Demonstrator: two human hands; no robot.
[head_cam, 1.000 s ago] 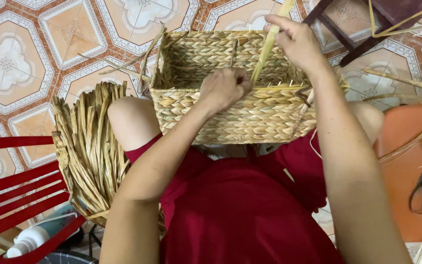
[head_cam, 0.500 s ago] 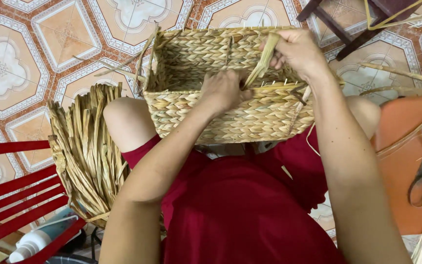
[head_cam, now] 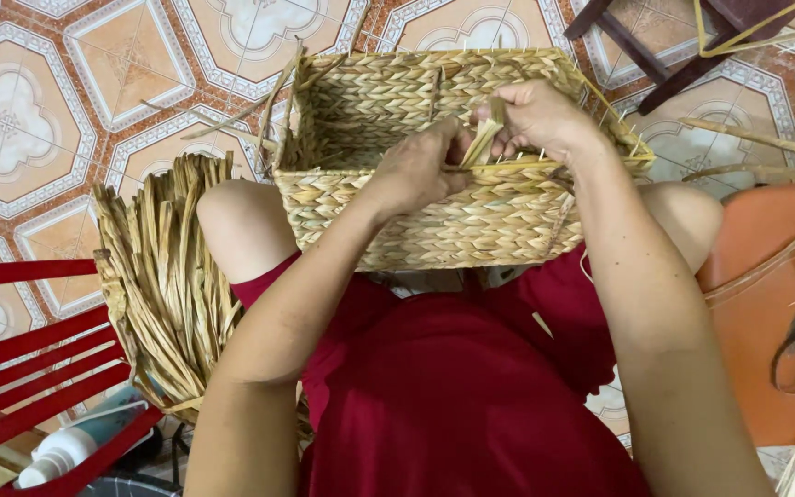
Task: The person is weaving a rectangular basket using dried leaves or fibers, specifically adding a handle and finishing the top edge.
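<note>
The rectangular woven straw basket (head_cam: 434, 184) rests on the person's knees. The right hand (head_cam: 540, 120) pinches a pale dried fibre strand (head_cam: 485, 143) at the near rim; the left hand (head_cam: 420, 170) clenches beside it. A hard pull might snap the strand.

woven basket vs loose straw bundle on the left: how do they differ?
The woven basket is plaited into a rectangular box; the straw bundle is loose, unwoven strips. Basket rests on the person's knees, with both hands at its rim; bundle lies untouched beside the left leg. Both look like the same tan dried fibre.
</note>
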